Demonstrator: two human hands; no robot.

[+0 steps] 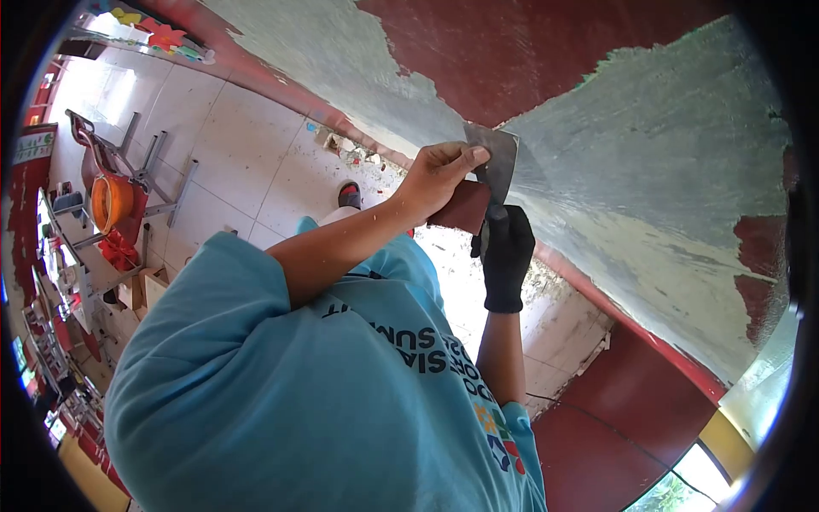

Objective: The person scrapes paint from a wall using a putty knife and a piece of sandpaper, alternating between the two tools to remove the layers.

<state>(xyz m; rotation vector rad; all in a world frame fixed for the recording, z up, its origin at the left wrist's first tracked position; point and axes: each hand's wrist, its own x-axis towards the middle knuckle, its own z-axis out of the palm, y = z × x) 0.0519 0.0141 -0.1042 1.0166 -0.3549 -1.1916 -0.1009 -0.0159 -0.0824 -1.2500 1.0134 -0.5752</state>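
Note:
My bare left hand (439, 179) is closed, with its thumb on a grey metal scraper blade (502, 162). A flat dark red piece (461, 208) sits just below its fingers, against the blade; what holds it is unclear. My right hand (508, 252), in a black glove, is wrapped round the narrow lower end of the scraper, and its handle is mostly hidden. Both hands are close together in front of a wall (631, 171) with grey patches and peeling dark red paint.
Paint flakes and debris (345, 152) lie on the tiled floor (235, 141) along the wall's base. At the left are a metal-framed chair (141, 209) with an orange object (112, 203) and more furniture. A dark cable (601, 422) crosses a dark red surface (627, 410) at the lower right.

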